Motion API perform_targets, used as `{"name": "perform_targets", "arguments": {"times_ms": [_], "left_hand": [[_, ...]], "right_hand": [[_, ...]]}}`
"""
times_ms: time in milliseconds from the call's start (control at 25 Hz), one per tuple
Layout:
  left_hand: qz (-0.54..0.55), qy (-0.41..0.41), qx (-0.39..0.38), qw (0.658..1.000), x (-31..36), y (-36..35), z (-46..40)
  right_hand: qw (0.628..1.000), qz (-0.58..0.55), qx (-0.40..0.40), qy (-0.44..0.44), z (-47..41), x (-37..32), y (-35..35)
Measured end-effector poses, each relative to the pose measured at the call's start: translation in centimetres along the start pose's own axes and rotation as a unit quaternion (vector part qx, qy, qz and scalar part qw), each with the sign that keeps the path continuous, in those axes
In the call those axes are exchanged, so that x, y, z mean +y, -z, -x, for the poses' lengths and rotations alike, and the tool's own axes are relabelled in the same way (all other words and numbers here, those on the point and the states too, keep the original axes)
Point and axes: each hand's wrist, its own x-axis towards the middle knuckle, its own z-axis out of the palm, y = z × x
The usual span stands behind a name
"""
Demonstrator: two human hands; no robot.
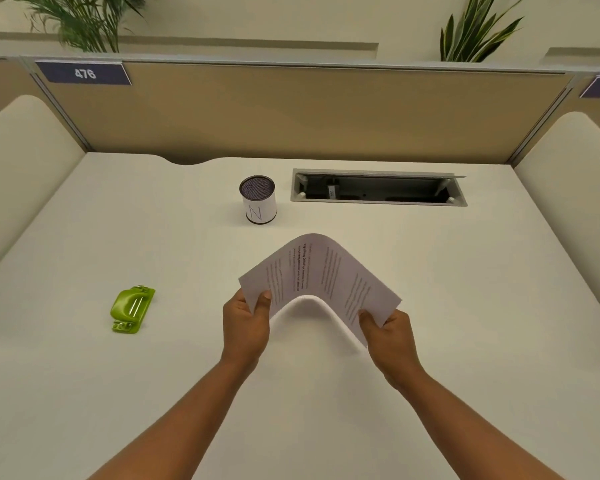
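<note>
The left forearm [174, 420] and the right forearm [465, 420] are bare along all their visible length, slim and smooth, narrowing to the wrists. The left hand [246, 327] and the right hand [390, 336] are bare as well (wrists included). The left thumb's nail [267, 294] is cut short and left plain.

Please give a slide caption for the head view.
Left hand and right hand arch a printed paper above the desk; green hole punch nearby.
</note>
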Motion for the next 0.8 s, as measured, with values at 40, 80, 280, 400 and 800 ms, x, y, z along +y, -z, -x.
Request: {"name": "perform_targets", "arguments": {"times_ms": [40, 80, 280, 400, 800], "left_hand": [[-0.004, 0.003, -0.001, 1.0, -0.1, 0.0, 0.0], [-0.009, 0.011, -0.002, 1.0, -0.2, 0.0, 0.0], [-0.027, 0.019, 0.004, 0.999, -1.4, 0.3, 0.1], [-0.031, 0.021, 0.0, 0.999, -1.7, 0.4, 0.3], [-0.038, 0.014, -0.046, 0.998, -0.8, 1.9, -1.4]], "right_hand": [[1.0, 0.004, 0.003, -0.002, 0.0, 0.2, -0.1], [1.0, 0.01, 0.004, -0.007, 0.0, 0.3, -0.2], [1.0, 0.019, -0.01, -0.02, 0.2, 0.4, -0.6], [0.999, 0.034, -0.008, -0.034, 0.0, 0.7, -0.7], [0.999, 0.036, -0.013, -0.021, -1.2, -0.3, 0.3]]}}
